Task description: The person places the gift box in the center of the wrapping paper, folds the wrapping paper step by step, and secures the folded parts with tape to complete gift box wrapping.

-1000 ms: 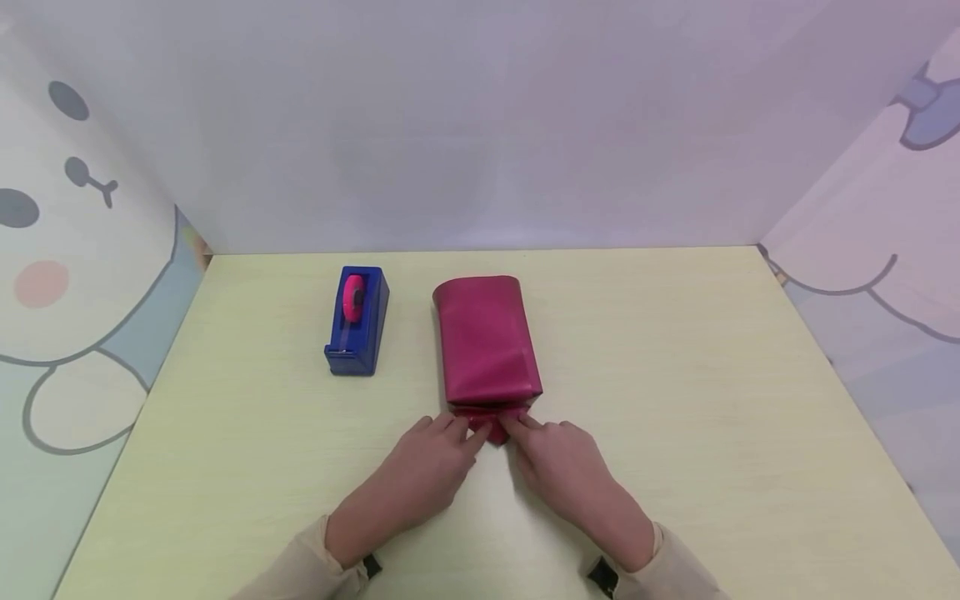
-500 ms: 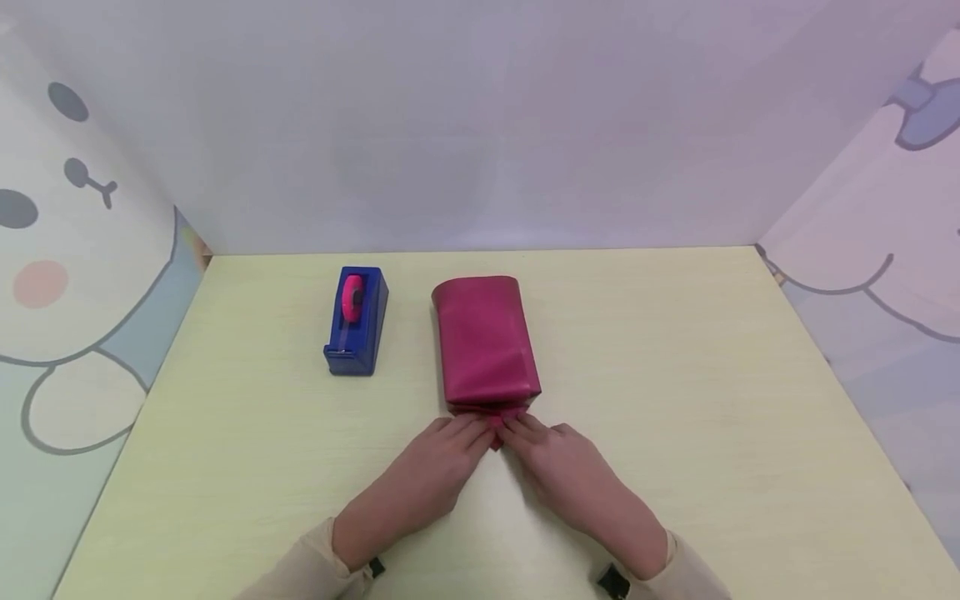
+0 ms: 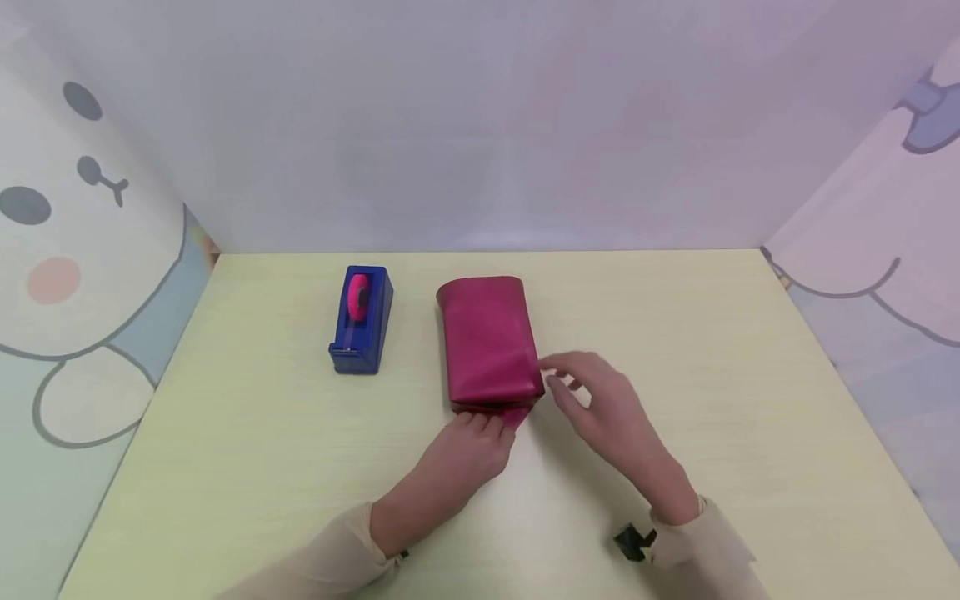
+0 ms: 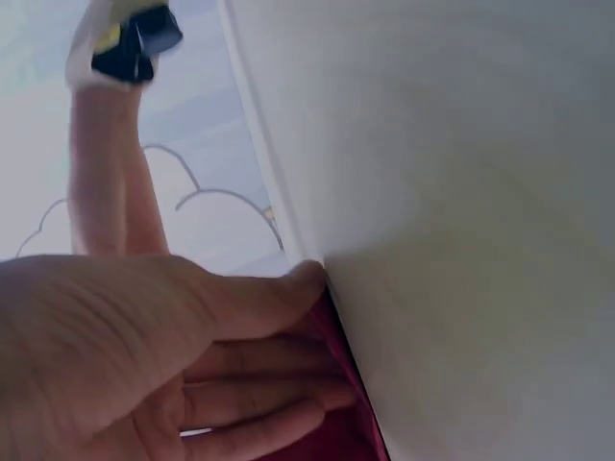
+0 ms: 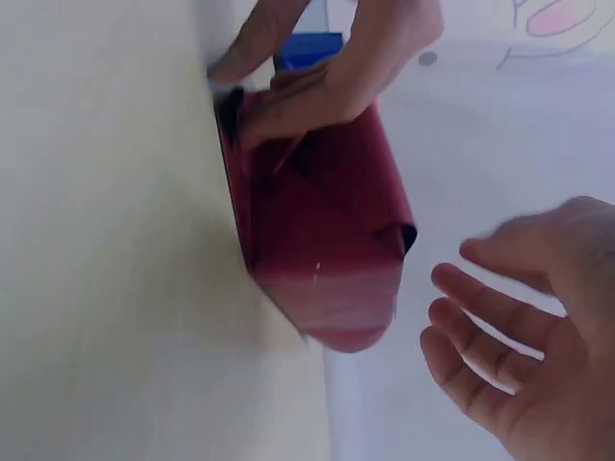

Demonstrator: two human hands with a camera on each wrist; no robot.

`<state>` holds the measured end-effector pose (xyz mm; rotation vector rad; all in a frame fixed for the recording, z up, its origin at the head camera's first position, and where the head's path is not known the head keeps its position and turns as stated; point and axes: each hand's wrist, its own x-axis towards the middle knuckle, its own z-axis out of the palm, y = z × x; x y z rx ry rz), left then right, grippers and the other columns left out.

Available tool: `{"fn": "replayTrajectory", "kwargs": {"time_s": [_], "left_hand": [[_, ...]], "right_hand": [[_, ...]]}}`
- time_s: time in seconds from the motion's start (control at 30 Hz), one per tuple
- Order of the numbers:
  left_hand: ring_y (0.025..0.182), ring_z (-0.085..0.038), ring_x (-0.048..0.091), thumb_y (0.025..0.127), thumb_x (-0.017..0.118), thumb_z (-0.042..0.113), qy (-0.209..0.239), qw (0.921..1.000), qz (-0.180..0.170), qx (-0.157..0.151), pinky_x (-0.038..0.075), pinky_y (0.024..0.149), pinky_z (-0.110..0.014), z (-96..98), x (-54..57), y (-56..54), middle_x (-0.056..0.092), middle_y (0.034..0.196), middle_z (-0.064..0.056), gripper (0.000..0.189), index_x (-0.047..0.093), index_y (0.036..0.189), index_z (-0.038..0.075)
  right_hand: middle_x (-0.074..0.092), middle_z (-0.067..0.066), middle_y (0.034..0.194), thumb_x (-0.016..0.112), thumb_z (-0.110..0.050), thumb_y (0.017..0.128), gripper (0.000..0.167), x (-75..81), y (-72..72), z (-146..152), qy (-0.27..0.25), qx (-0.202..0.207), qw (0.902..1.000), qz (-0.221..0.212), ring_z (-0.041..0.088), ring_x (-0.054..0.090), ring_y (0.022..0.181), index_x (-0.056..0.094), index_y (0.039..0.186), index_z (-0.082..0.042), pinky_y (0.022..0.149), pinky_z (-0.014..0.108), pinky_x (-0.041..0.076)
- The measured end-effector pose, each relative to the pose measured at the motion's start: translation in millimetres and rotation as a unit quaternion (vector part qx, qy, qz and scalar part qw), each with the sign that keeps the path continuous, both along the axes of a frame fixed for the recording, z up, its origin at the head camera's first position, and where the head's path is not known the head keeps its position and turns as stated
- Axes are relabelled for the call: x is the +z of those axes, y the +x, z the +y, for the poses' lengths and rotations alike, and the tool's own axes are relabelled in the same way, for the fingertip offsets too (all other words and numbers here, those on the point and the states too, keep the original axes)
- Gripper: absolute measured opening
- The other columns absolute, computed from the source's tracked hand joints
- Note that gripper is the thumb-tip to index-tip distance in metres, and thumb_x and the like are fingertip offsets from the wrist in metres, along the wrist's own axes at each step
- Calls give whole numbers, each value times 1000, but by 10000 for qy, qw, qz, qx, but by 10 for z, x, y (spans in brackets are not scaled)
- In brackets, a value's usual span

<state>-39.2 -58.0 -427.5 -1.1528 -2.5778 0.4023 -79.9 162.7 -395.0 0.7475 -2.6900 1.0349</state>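
A package wrapped in magenta paper (image 3: 487, 337) lies in the middle of the table in the head view. At its near end, my left hand (image 3: 461, 462) presses the folded paper flap (image 3: 516, 415) with its fingers. The left wrist view shows the thumb at the paper's lower edge and the fingers stretched against it. My right hand (image 3: 611, 412) is beside the package's near right corner, fingers loosely bent. Seen from the right wrist, that hand (image 5: 538, 327) holds nothing and stands apart from the paper (image 5: 327, 288).
A blue tape dispenser (image 3: 362, 325) with a pink roll (image 3: 357, 297) stands to the left of the package. The pale table (image 3: 750, 433) ends at a plain back wall (image 3: 480, 125). Side panels with cartoon figures (image 3: 56, 208) flank it.
My right hand has left the flap and moved up and right, to the package's right side. The left hand has shifted slightly right along the flap. The package stays almost in place.
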Motion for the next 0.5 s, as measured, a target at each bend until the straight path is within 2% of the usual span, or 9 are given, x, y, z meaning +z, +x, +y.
{"fn": "replayTrajectory", "kwargs": {"time_s": [0.1,0.2,0.37,0.5], "left_hand": [[61,-10,44,94,79,27,-119,9999,-66,89,37,58,-22,58,-11,-16,59,74,6,15,67,92,18],[60,-10,44,94,78,29,-192,9995,-176,153,37,58,-22,96,-9,-28,60,73,6,15,68,92,19],[61,-11,48,96,76,30,-165,9989,-335,285,40,58,-22,94,25,-34,64,78,5,15,68,103,19],[65,-12,51,95,78,30,-115,9986,-452,248,42,60,-23,76,45,-47,68,84,5,22,71,114,23]], "right_hand": [[67,2,130,80,-16,92,38,-42,-126,-31,452,370,9983,-73,18,58,118,71,129,-16,92,38,58],[64,3,132,84,-18,90,39,-90,-199,-63,712,557,9958,-134,20,55,121,73,128,-17,95,37,57],[65,2,128,85,-13,87,34,-116,-244,-78,578,598,9965,-96,20,58,115,77,120,-16,91,36,58],[64,1,128,84,-14,89,32,-107,-264,-76,452,649,9965,-278,19,58,117,77,120,-17,94,37,57]]}}
